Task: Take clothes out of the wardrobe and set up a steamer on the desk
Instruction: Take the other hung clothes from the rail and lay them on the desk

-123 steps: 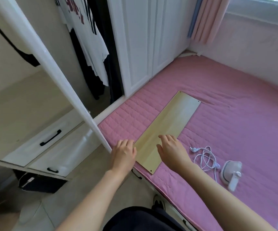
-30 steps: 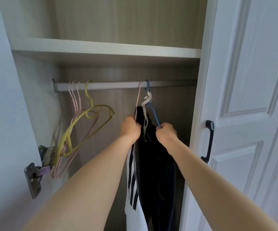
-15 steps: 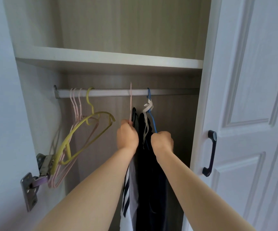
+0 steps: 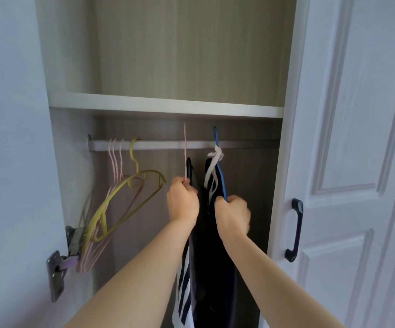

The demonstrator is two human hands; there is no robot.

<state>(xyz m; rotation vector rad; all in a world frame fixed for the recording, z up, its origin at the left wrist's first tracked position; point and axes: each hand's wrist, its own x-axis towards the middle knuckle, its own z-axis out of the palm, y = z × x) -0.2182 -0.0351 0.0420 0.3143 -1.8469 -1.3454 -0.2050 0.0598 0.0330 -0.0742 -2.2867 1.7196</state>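
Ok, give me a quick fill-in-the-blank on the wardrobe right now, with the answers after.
1. The left hand grips a ____ hanger.
2. The right hand grips a ____ hanger.
3. A white cord is knotted round the ____ hanger.
4. The empty yellow hanger hangs from the ____.

Answers: pink; blue; blue; rail

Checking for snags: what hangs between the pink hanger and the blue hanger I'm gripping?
Head view: a black garment's top edge and a knotted white drawstring hang between the pink hanger and blue hanger.
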